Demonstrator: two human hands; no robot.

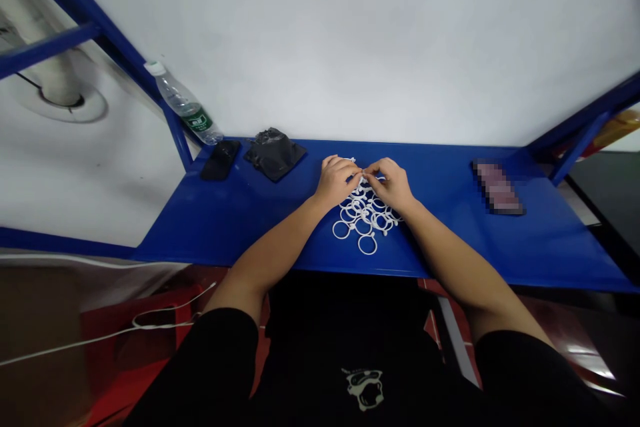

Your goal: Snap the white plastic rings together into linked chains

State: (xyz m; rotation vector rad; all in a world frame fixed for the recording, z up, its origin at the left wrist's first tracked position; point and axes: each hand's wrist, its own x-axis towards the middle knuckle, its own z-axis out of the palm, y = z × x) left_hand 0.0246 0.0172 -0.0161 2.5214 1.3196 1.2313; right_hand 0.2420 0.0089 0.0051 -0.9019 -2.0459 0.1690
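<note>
A tangled cluster of white plastic rings (366, 219) lies linked together on the blue tabletop (465, 240), just below my hands. My left hand (336, 180) and my right hand (389, 184) meet above the far end of the cluster. Their fingertips come together and pinch a white ring (361, 175) between them. Part of that ring is hidden by my fingers. A few loose loops spread toward the table's near edge.
On the far left of the table stand a water bottle with a green label (184, 105), a black phone (220, 160) and a crumpled black bag on a dark mat (274, 153). A blurred phone (497, 188) lies to the right. Blue steel frame bars (175, 127) rise beside a white wall (350, 33).
</note>
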